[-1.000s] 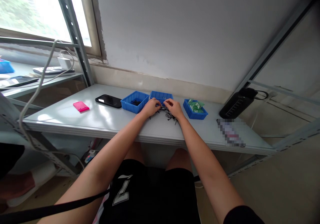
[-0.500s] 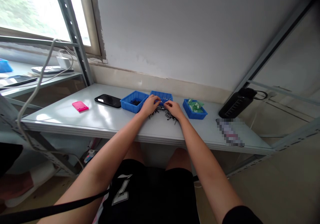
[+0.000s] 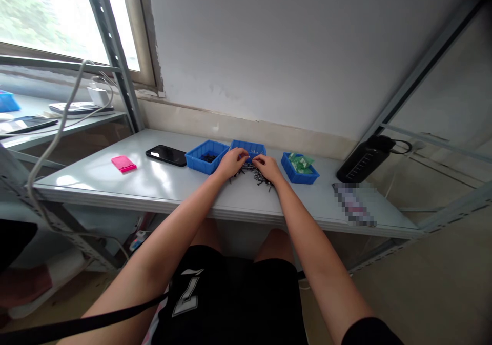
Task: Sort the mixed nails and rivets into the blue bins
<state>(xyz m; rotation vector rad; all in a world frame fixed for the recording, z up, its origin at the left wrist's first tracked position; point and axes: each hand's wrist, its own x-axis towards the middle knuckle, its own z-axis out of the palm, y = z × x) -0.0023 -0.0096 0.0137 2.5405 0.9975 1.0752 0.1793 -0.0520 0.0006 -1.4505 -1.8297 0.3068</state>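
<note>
Left hand (image 3: 231, 163): a touch farther toward the rear edge than a second ago; your fingertips are now by the near side of the rear bin (image 3: 247, 144).
Right hand (image 3: 268, 168): almost where it was, just beside the left, fingers over the pile.
Grip: on both hands your fingers curl in, thumbs toward fingertips; what they pinch, if anything, is too small to tell.
Metal pieces (image 3: 263, 178): slim, dark and silvery, heaped mid-worktop under and between your hands, a few straying toward the front edge. The heap looks much the same as a second ago, so I judge you are at the same piece-by-piece handling.
Rear bin: blue, near the rear edge; a few slim bits show inside.
Left bin (image 3: 199, 166): blue, dark small pieces (image 3: 209, 158) within.
Right bin (image 3: 306, 179): blue, green packets (image 3: 302, 162) above its rim.
Worktop (image 3: 169, 185): pale grey; phone (image 3: 166, 155) and pink item (image 3: 123, 163) toward its left end.
Right end: black bottle (image 3: 361, 161) by the rear corner, pixelated item (image 3: 354, 204) nearer the front edge.
Room: bare wall (image 3: 261, 58) behind, bright window (image 3: 65, 17) beyond the left rear corner, white cable (image 3: 71, 112) hanging by the left end.
</note>
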